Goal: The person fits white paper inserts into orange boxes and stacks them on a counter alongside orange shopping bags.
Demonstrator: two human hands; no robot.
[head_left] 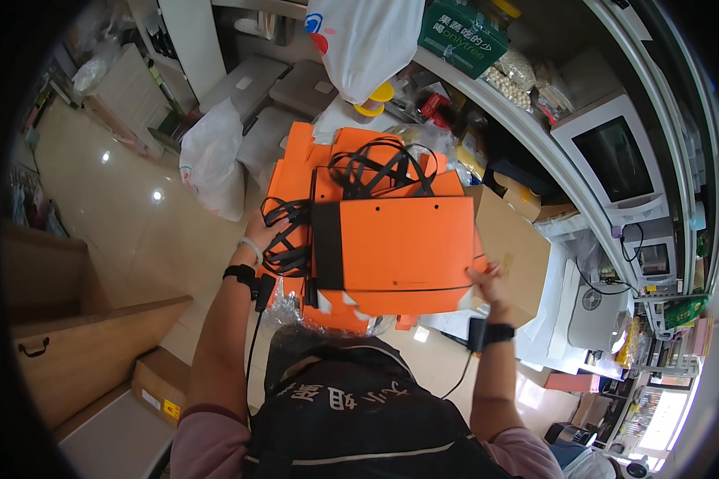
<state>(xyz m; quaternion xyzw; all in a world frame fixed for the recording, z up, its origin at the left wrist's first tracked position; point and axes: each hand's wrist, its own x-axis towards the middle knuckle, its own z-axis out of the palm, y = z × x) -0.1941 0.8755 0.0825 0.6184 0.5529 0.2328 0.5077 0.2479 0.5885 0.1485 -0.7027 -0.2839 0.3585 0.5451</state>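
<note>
A stack of flat orange paper bags (407, 239) with black trim lies in front of me, over more orange pieces. Black ribbon handles (367, 169) loop over its far side, and another bunch of ribbon handles (289, 257) hangs at its left. My left hand (268, 233) is closed at the left bunch, with some fingers hidden beneath it. At the lower right corner of the top bag, my right hand (491, 284) pinches the orange paper between thumb and fingers. Crinkled clear plastic (284, 311) shows under the near left edge.
A brown cardboard box (519, 255) stands right of the bags. White plastic bags (216, 160) sit at the left and far side, near grey bins (248, 84). A shelf with a microwave (615, 160) runs along the right. A wooden drawer front (104, 359) is at the lower left.
</note>
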